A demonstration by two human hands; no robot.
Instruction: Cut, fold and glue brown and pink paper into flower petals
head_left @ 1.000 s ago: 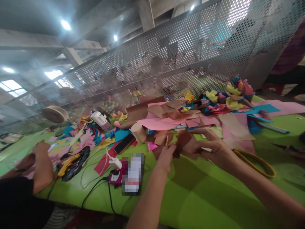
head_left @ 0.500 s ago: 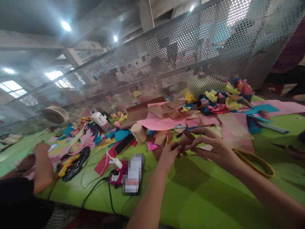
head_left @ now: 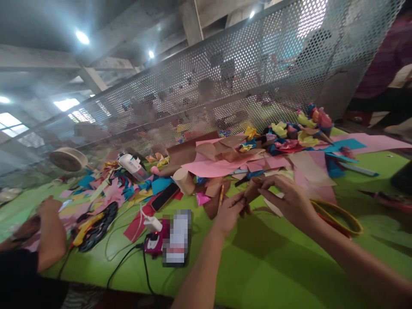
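Note:
A small piece of brown paper (head_left: 252,191), curled into a tube or cone shape, is held up over the green table (head_left: 257,266). My left hand (head_left: 230,214) grips its lower left side, with the fingers closed. My right hand (head_left: 288,199) pinches the paper's upper right edge between thumb and fingers. A thin yellow-orange stick like a pencil (head_left: 221,197) stands out beside my left hand; whether that hand holds it I cannot tell. Just behind lie brown paper scraps (head_left: 214,189) and a pink crumpled piece (head_left: 202,198).
A tan roll (head_left: 184,181), a dark phone (head_left: 165,196), a blurred-screen phone (head_left: 177,238) and a magenta power socket (head_left: 154,243) with cables lie left. A yellow ring (head_left: 354,225) is right. Colored paper (head_left: 219,161) covers the back. A co-worker's arm (head_left: 53,236) reaches in left.
The brown paper has turned more upright and looks more tightly curled. My right fingers have moved closer around its upper edge. The whole view has shifted slightly.

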